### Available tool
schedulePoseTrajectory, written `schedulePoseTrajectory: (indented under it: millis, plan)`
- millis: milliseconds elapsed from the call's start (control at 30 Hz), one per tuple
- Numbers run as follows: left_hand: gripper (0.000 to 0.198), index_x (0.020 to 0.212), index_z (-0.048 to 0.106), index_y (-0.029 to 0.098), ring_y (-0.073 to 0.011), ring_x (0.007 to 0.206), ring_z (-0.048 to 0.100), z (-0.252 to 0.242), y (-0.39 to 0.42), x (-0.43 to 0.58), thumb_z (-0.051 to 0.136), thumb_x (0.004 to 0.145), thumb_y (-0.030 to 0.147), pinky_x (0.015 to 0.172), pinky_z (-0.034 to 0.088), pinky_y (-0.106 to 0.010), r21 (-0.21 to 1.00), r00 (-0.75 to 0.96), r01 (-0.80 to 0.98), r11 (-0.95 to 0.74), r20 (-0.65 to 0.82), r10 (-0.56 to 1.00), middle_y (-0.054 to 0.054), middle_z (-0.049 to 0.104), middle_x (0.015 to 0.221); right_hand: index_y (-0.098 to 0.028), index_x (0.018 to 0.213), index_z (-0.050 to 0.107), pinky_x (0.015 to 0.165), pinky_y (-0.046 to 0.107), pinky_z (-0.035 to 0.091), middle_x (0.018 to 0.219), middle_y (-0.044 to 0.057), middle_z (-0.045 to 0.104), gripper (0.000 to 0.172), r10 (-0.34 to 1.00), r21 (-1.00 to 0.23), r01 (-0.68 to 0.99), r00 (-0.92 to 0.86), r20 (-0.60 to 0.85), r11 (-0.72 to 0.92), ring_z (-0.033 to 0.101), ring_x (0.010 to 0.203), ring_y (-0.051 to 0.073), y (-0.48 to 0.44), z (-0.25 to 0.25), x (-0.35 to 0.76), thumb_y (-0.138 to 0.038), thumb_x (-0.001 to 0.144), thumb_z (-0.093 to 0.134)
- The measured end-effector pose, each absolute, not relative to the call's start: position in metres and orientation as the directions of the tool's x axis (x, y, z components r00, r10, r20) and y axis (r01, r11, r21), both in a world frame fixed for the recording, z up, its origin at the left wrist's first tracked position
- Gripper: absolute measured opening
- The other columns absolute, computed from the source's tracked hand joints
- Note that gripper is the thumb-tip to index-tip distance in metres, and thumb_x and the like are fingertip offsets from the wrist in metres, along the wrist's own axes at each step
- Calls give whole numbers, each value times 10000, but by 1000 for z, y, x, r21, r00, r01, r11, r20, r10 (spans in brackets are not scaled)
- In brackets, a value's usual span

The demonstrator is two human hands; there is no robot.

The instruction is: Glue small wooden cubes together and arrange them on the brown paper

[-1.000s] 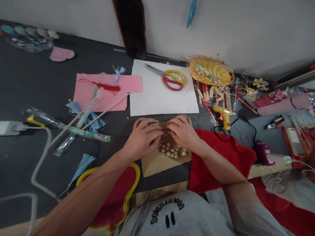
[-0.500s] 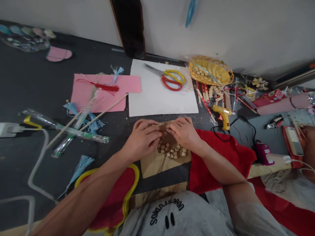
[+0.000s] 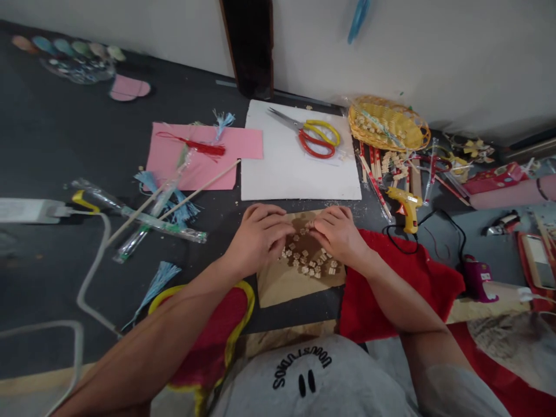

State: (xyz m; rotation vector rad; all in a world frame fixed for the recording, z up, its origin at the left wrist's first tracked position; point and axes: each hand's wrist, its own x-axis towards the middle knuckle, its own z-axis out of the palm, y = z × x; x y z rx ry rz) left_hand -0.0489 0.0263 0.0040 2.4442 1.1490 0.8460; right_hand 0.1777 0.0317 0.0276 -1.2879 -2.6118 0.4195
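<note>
Many small pale wooden pieces (image 3: pixel 310 268) lie loosely scattered on a brown cardboard sheet (image 3: pixel 278 289) in front of me. My left hand (image 3: pixel 263 237) is over the sheet's left edge, fingers bent and thumb apart from them, with nothing visible in it. My right hand (image 3: pixel 336 234) is at the upper right of the sheet, its thumb and fingertips pinched on a small wooden piece (image 3: pixel 310 225), partly covered by the fingers. A few more pieces lie between the two hands.
Scissors (image 3: pixel 319 138) rest on a white board (image 3: pixel 278 174) beyond my hands. To the right are a yellow glue gun (image 3: pixel 406 205), a wicker basket (image 3: pixel 391 124) and red cloth (image 3: pixel 391 284). Pink paper (image 3: pixel 165 150), tassels and sticks lie left, near a white cable (image 3: pixel 91 260).
The view has shifted left, so the scene appears further right. My left fingers have loosened away from the thumb, and the hands stay over the cardboard.
</note>
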Motion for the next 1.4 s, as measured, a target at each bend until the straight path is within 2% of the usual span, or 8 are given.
schedulePoseTrajectory:
  millis: [267, 567, 867, 1067, 1400]
  plan:
    - [281, 903, 733, 279, -252, 1102, 578, 4, 26, -49, 553, 783, 100, 945, 393, -480, 530, 553, 538, -655, 365, 749, 0, 750, 988, -211, 933, 639, 874, 393, 292, 973, 44, 713, 150, 799, -311, 750, -599, 56, 584, 529, 974, 214, 32, 27, 177, -259, 960, 500]
    - [278, 891, 743, 313, -288, 1215, 515, 7, 23, -50, 557, 780, 139, 1022, 314, -545, 488, 678, 505, -712, 287, 677, -7, 734, 1044, -211, 979, 636, 891, 410, 287, 1006, 58, 703, 155, 778, -296, 737, -627, 33, 607, 509, 1007, 228, 30, 24, 176, -255, 954, 490]
    - [237, 929, 699, 262, -247, 1079, 592, 9, 26, -47, 563, 791, 125, 947, 393, -472, 526, 472, 619, -584, 345, 811, -4, 747, 974, -224, 990, 641, 894, 432, 274, 1099, 57, 685, 147, 746, -262, 713, -664, 42, 650, 490, 1041, 246, 29, 17, 176, -287, 922, 526]
    - [229, 958, 685, 229, -264, 1075, 594, 7, 25, -46, 557, 797, 127, 929, 399, -479, 507, 492, 623, -596, 338, 802, -23, 745, 988, -215, 982, 643, 894, 426, 281, 1036, 58, 689, 164, 748, -261, 716, -663, 36, 647, 491, 1016, 237, 29, 19, 174, -222, 936, 486]
    - [222, 892, 708, 257, -259, 1100, 566, 4, 24, -47, 551, 816, 120, 942, 387, -484, 468, 569, 571, -674, 366, 736, -12, 735, 1006, -228, 984, 637, 906, 425, 279, 1020, 27, 697, 162, 740, -244, 712, -672, 38, 659, 499, 1031, 224, 28, 19, 174, -199, 933, 486]
